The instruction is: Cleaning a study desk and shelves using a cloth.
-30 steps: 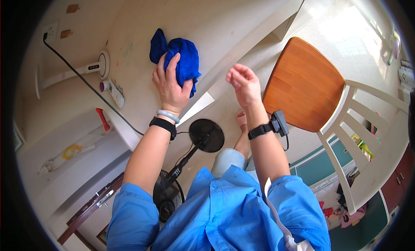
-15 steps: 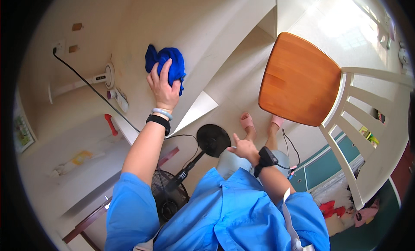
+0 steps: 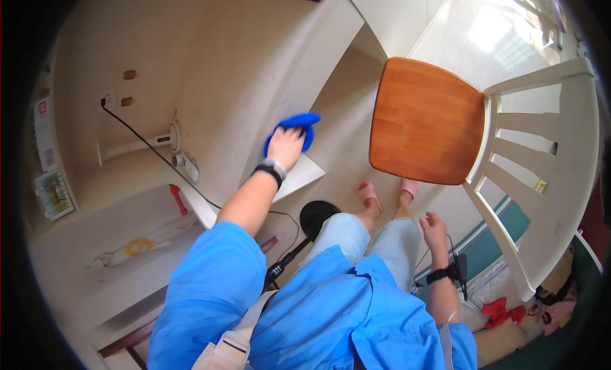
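My left hand (image 3: 286, 147) presses a bunched blue cloth (image 3: 307, 120) against the front edge of the pale desk (image 3: 216, 90). Its fingers are bent over the fabric, slightly smeared by motion. The cloth sticks out past the fingertips and to both sides of them. My right hand (image 3: 435, 231) hangs low beside my right knee with nothing in it, its fingers loosely bent and a little apart. The seat of a wooden chair (image 3: 426, 121) is the nearest thing beyond it.
A black cable (image 3: 159, 156) runs from a wall socket across the desk, past a white lamp (image 3: 172, 139). A black round base (image 3: 318, 218) stands on the floor near my legs. At the right lies an open green drawer (image 3: 585, 274) with clothes in it.
My left hand has slid the blue cloth toward the right and nearer, from the desktop to its front edge. My right hand has moved right, away from my lap.
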Motion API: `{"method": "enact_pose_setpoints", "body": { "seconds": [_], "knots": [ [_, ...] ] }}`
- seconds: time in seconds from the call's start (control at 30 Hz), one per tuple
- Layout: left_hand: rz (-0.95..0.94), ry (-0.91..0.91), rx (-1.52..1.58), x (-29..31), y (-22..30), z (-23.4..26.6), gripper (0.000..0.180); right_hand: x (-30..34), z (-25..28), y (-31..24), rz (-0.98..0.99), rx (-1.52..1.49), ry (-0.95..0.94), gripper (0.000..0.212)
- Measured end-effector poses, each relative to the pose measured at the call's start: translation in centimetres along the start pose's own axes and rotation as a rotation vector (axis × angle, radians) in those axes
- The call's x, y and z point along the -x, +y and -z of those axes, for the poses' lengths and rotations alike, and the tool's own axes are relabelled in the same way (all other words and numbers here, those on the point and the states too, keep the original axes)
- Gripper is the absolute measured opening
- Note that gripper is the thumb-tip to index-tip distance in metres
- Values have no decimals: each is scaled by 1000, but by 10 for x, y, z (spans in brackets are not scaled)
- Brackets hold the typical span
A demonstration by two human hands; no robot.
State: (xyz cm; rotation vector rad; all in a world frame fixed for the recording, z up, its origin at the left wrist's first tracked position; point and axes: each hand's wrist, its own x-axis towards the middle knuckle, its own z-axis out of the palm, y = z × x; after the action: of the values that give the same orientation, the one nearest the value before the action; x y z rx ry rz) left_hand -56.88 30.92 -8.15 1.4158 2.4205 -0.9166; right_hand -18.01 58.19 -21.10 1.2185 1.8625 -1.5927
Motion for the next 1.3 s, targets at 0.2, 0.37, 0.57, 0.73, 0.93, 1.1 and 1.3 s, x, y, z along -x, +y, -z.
{"method": "enact_pose_setpoints", "body": {
  "seconds": [0.2, 0.37, 0.57, 0.73, 0.93, 1.1, 1.3],
  "knots": [
    [84, -420, 71, 85, 15, -24, 25, 29, 14, 45, -61, -19, -5, 42],
    [215, -259, 229, -25, 16, 29, 38, 40, 9, 23, -99, -110, -53, 37],
    [184, 25, 256, -86, 3, 69, 41, 34, 17, 10, -83, 14, -89, 34],
    [625, -509, 697, 125, -16, -70, 49, 22, 10, -47, 0, -102, -220, 43],
    [761, -398, 1287, 217, 22, -39, 32, 33, -31, -138, 347, 70, -492, 42],
    [414, 108, 2288, 146, 65, 74, 40, 67, -91, -239, 332, -201, -732, 59],
    [226, 384, 2379, 120, 32, 101, 56, 38, -114, -342, 305, -657, -653, 36]
  ]
}}
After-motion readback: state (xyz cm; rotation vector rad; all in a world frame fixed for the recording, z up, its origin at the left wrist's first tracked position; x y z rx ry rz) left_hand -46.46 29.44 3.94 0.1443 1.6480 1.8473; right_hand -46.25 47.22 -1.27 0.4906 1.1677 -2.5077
